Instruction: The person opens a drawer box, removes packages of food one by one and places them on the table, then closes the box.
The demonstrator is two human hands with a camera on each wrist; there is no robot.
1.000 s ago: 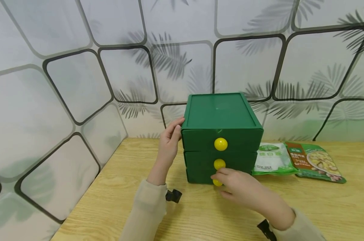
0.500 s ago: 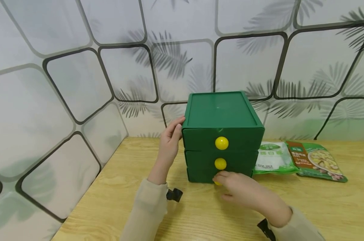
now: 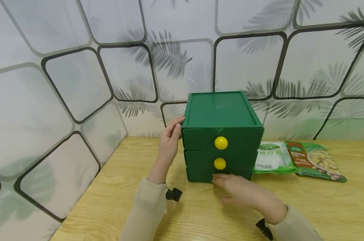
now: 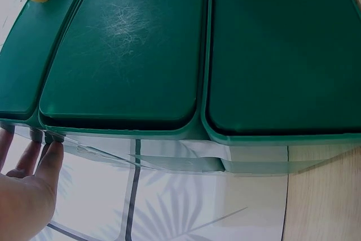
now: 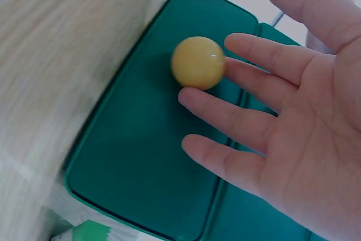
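A green cabinet [image 3: 221, 110] with three stacked drawers stands on the table, each drawer front bearing a round yellow knob. All three fronts look about flush. My left hand [image 3: 169, 142] rests its fingertips on the cabinet's left side; the left wrist view shows this hand [image 4: 31, 190] at the side wall's edge. Low at the front, my right hand [image 3: 240, 190] covers most of the bottom drawer's knob. From the right wrist view, the fingers of this hand [image 5: 307, 100] are extended and spread around the yellow knob [image 5: 197, 63], with fingertips right at it.
To the cabinet's right lie a white and green packet [image 3: 274, 157] and a brown and green food pouch [image 3: 316, 160]. A patterned wall covering [image 3: 182, 67] rises behind and at the left. The wooden table [image 3: 109, 201] extends in front.
My right hand has shifted slightly down, its fingers loosening from a curl around the bottom knob and now hiding most of it. My left hand and the cabinet have stayed put.
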